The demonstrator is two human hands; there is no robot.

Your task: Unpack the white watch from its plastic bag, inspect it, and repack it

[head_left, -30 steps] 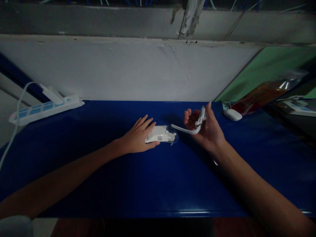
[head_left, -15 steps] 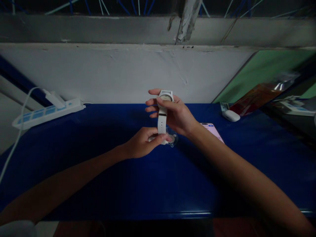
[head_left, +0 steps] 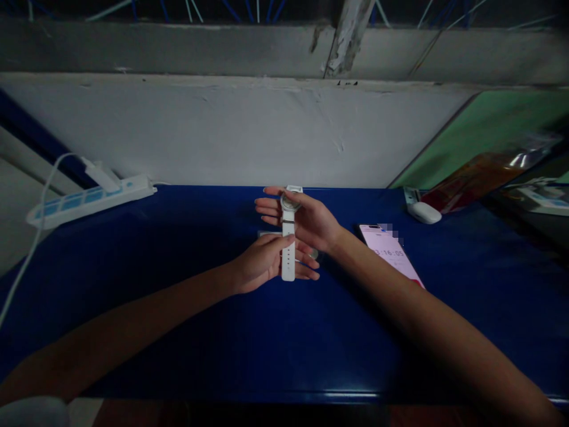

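Note:
A white wristwatch (head_left: 288, 255) hangs upright between my two hands, its strap stretched straight down. My right hand (head_left: 316, 220) grips the watch at its case, thumb on the face and fingers behind. Lower down, my left hand (head_left: 262, 261) pinches the strap with the thumb on top and the fingers spread behind it. Partly hidden behind my hands, a small clear object (head_left: 315, 254) lies on the blue table (head_left: 213, 344); I cannot make out what it is. Right of my right forearm is a phone (head_left: 391, 252) with its screen lit.
A white power strip (head_left: 93, 201) with a plugged-in charger and cable lies at the back left. At the back right are a white mouse-like object (head_left: 424, 212) and a bottle with reddish contents (head_left: 480, 175). A pale wall (head_left: 200, 130) stands behind the table.
My right hand has lowered with the watch case. My left fingers have spread out behind the strap, whose lower end now shows. More of the phone is visible.

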